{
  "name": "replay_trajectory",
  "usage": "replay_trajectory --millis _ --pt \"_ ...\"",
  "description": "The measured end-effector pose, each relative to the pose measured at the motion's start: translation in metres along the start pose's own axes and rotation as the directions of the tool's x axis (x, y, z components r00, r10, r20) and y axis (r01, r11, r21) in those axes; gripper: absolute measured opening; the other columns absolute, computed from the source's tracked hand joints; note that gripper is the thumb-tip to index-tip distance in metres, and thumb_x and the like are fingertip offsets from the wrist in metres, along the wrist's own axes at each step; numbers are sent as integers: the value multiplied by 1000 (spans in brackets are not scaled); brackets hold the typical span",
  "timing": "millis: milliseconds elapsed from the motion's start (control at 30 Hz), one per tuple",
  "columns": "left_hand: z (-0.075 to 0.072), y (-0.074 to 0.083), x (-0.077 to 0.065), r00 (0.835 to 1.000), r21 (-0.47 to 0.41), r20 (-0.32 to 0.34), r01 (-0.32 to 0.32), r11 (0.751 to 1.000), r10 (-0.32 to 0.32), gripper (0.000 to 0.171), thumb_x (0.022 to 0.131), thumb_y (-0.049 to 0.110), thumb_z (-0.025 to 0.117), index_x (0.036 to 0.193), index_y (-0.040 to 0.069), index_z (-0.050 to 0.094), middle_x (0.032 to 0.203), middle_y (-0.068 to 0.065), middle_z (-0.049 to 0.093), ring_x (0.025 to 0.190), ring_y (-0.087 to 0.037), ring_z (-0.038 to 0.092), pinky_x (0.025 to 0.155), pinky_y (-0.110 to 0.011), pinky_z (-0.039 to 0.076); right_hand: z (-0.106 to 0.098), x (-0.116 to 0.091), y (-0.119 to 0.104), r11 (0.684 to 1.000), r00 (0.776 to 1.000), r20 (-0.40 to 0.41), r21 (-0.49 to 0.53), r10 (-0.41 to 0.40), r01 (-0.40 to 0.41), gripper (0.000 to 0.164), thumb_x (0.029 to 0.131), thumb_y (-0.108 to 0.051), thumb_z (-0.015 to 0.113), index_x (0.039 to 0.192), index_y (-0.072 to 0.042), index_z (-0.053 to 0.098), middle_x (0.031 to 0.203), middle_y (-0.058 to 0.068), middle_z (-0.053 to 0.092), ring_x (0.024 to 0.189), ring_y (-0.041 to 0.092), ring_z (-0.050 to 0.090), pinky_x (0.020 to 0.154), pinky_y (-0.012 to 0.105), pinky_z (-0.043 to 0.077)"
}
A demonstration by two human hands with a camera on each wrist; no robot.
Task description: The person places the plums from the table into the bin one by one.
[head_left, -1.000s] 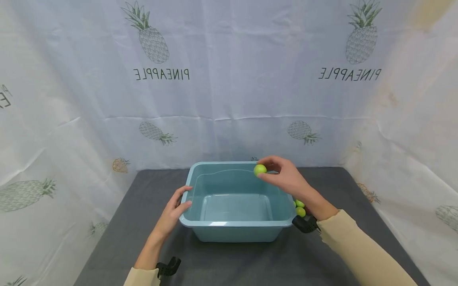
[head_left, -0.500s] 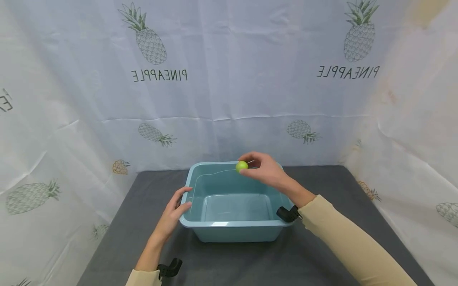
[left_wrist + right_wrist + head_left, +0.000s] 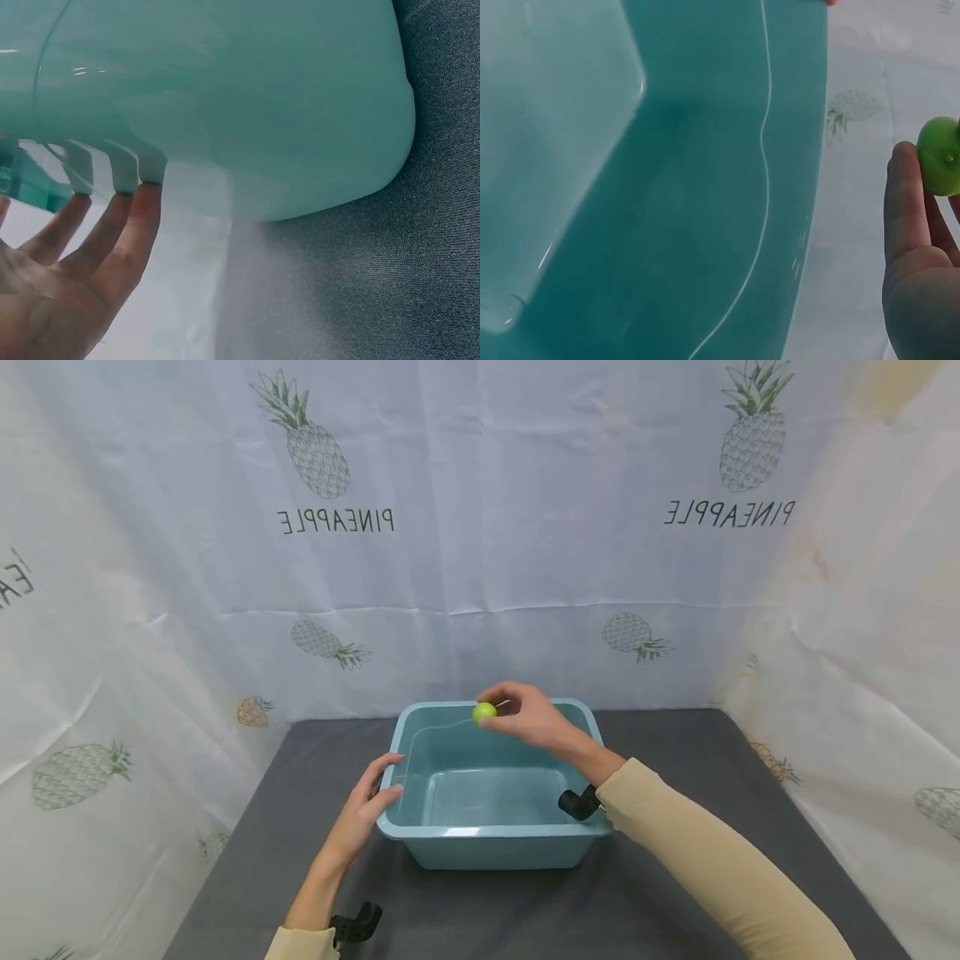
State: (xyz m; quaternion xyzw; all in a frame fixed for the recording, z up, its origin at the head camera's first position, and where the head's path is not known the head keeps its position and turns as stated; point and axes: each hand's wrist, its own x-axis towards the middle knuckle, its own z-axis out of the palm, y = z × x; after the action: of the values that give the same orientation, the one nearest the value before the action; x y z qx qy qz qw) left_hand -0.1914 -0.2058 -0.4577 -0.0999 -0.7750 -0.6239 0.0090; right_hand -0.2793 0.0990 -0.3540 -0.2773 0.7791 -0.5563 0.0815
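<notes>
A light blue-green plastic basin [image 3: 495,852] stands on the dark cloth. On its left side my left hand [image 3: 352,818] holds the rim, with the thumb and index finger over the edge. Several fingertips [image 3: 150,191] touch the outer wall in the left wrist view. Above the basin's back rim, my right hand [image 3: 528,718] pinches a small round green fruit [image 3: 484,713] between thumb and fingers. The same fruit [image 3: 939,156] shows a small stem spot in the right wrist view, cut off by the frame edge.
A thin pale line [image 3: 767,180] runs along the basin's inner wall. The dark cloth [image 3: 675,743] surrounds the basin. White curtains [image 3: 495,527] with pineapple prints hang behind and at both sides. A black wrist mount [image 3: 577,804] hangs over the basin's right side.
My right hand has moved left across the basin's back with the green fruit. Several green fruits beside the basin's right side are now hidden by the arm. My left hand stays put.
</notes>
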Motion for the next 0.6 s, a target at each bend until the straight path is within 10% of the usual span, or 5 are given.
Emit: replay_trajectory --millis 267,600 --pt "-1 1 0 1000 16 5 -10 1000 10 46 104 21 55 148 16 43 163 -19 23 141 -45 37 95 -52 44 7 13 12 998 998 23 38 51 -52 36 95 -14 71 128 -4 62 127 11 62 108 25 63 96 58 46" --pt "0 -2 -1 1000 12 -5 -13 1000 13 45 104 21 55 148 16 44 162 -18 26 137 -44 40 93 -50 45 16 23 28 996 994 71 -31 81 -79 36 95 -14 72 128 -4 63 123 10 62 107 25 63 89 41 51"
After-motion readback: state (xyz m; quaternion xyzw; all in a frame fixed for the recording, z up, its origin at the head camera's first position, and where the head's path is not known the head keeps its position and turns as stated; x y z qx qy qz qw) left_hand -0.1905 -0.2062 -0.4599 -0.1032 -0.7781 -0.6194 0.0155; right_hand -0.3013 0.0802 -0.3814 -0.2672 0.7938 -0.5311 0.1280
